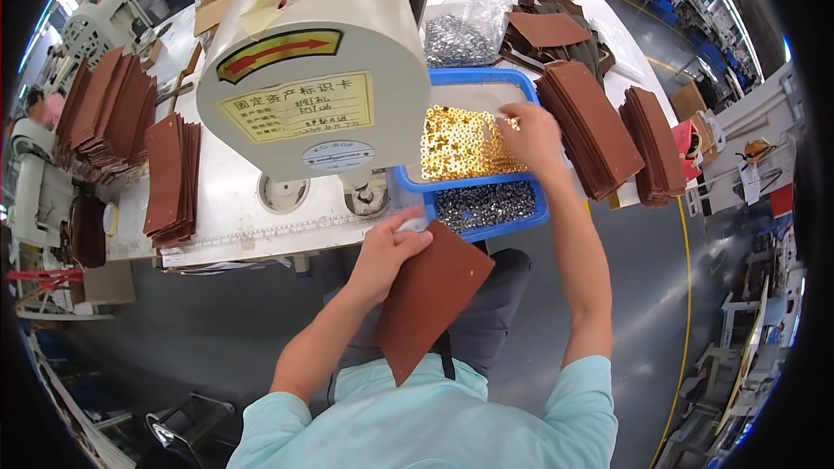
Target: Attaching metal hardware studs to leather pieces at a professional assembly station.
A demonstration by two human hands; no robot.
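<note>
The left hand (388,254) pinches the brown sheet (436,291) near its top corner, before the table (221,200); it looks light, fairly stiff, best held by an edge. The right hand (532,141) is at gold rings (460,141); any grip is unclear.

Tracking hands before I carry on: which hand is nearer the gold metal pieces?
Right. The right hand is at the right edge of the gold metal pieces; the left hand is farther off, closer to the body, holding a brown panel.
</note>
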